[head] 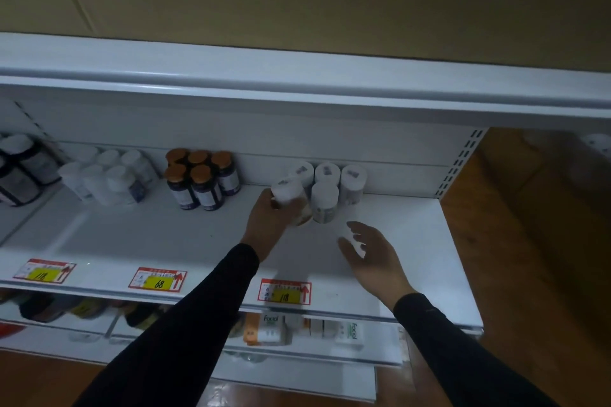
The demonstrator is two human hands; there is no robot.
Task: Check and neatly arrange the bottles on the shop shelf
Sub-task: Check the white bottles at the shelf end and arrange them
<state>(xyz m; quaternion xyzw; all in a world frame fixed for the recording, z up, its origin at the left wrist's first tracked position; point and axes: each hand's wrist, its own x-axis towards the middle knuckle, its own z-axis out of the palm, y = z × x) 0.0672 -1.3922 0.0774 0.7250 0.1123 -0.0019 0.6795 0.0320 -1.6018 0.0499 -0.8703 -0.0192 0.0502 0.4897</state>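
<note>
On the white shop shelf (185, 241) my left hand (269, 221) grips a white-capped bottle (288, 192), tilted, at the front left of a cluster of white bottles (327, 175) near the back right. Another white bottle (325, 200) stands upright just right of it. My right hand (370, 253) hovers over the shelf to the right and nearer me, fingers spread and holding nothing. Further left stand several dark bottles with orange caps (198, 178) and a group of white bottles (105, 180).
Dark jars (23, 168) sit at the far left. Price tags (158, 279) line the shelf's front edge. An upper shelf (297, 82) overhangs the bottles. The shelf below holds boxes (267, 329) and packets. The shelf ends at the right, beside a brown wall (529, 208).
</note>
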